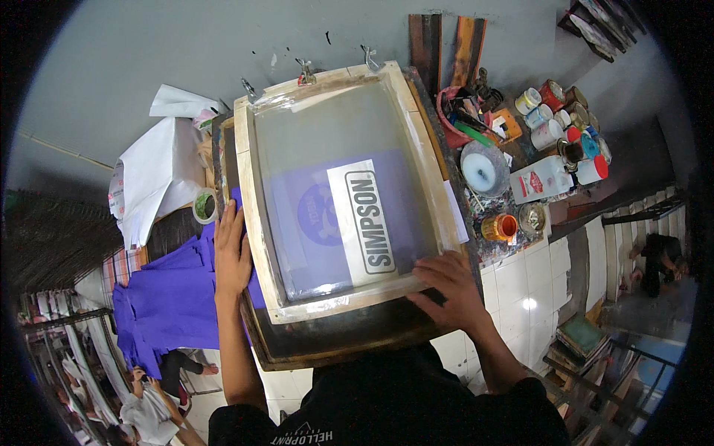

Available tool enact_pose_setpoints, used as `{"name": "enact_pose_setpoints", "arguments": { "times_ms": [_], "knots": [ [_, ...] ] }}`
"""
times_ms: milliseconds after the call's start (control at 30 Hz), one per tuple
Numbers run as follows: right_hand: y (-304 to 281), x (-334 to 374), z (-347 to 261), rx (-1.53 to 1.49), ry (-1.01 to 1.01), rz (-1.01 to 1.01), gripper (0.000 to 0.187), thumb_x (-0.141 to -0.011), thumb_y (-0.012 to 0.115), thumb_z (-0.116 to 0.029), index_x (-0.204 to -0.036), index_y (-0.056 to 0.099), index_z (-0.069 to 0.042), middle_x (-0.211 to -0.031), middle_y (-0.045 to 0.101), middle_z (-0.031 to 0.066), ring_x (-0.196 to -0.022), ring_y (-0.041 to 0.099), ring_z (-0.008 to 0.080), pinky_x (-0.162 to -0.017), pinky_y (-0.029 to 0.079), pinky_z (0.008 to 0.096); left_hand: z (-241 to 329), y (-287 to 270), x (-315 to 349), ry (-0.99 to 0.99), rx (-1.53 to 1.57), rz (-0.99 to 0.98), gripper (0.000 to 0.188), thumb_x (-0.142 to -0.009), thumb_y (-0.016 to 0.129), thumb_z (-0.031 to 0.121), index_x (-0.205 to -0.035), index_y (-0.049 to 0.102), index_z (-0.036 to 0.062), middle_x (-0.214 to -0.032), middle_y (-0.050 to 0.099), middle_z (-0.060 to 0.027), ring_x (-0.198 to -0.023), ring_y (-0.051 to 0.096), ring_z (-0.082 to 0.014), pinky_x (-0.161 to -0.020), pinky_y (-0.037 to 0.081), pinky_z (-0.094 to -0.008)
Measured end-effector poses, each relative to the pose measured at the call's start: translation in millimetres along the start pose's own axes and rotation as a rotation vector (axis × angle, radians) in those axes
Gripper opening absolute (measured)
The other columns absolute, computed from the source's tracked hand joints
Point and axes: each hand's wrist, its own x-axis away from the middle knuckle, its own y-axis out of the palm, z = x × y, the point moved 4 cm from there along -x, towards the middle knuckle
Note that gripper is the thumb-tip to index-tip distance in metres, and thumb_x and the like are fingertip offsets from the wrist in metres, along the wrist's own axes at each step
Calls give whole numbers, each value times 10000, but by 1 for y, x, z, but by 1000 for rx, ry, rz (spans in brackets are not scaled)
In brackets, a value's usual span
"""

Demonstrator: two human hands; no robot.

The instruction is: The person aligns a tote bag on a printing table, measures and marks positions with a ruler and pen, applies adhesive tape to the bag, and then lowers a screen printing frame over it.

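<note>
A wooden screen-printing frame [251,186] with pale mesh lies over a dark board [327,338] in front of me. Through the mesh shows purple fabric [294,264]. On the mesh a white strip [349,249] carries dark lettering, beside a round skull-like design [318,215]. My left hand [232,253] rests flat along the frame's left side, fingers stretched, on or beside the purple cloth's edge; the exact contact is unclear. My right hand [450,291] lies over the frame's near right corner, thumb and fingers apart. Neither hand shows anything held.
Metal clamps [305,72] stand at the frame's far edge. Purple fabric pieces [167,305] are piled at left, near a small cup [204,206] and white paper [160,167]. At right are ink jars [547,134], a white bottle [543,180] and an orange pot [500,227]. Other people sit farther off.
</note>
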Motion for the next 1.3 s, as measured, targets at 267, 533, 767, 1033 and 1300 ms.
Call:
{"name": "enact_pose_setpoints", "arguments": {
  "times_ms": [267,533,767,1033,1300],
  "knots": [
    [-1,-2,42,-5,559,347,444,-864,811,-179,-1220,639,21,-1108,632,221,-1030,618,410,-901,495,486,0,-1,1,97,-107,-97,562,-1007,466,126,-1561,420,40,-1684,292,-154,-1566,241,-331,-1285,127,-517],
    [0,-7,59,32,560,187,389,-864,804,-243,-1081,678,53,-968,634,212,-845,663,401,-724,532,494,-2,5,1,94,-223,-88,551,-1048,395,209,-1575,403,51,-1695,274,-137,-1580,209,-313,-1286,110,-519],
    [-5,-7,59,-18,537,200,372,-874,798,-249,-1064,686,51,-933,633,212,-803,664,389,-699,531,480,-3,9,3,64,-270,-92,584,-1063,378,306,-1593,376,60,-1704,258,-124,-1585,200,-301,-1288,103,-513],
    [-9,-7,56,-33,547,195,377,-870,807,-231,-1082,692,58,-905,633,198,-756,662,352,-668,528,454,-4,10,2,74,-216,-74,603,-1062,377,347,-1591,381,58,-1699,270,-129,-1588,189,-304,-1287,96,-515],
    [-10,-9,55,-37,526,227,364,-864,814,-212,-1080,697,57,-899,636,185,-747,663,337,-659,528,441,-6,12,0,74,-201,-66,623,-1051,410,338,-1604,353,58,-1697,275,-134,-1587,198,-306,-1287,93,-515]
  ]
}}
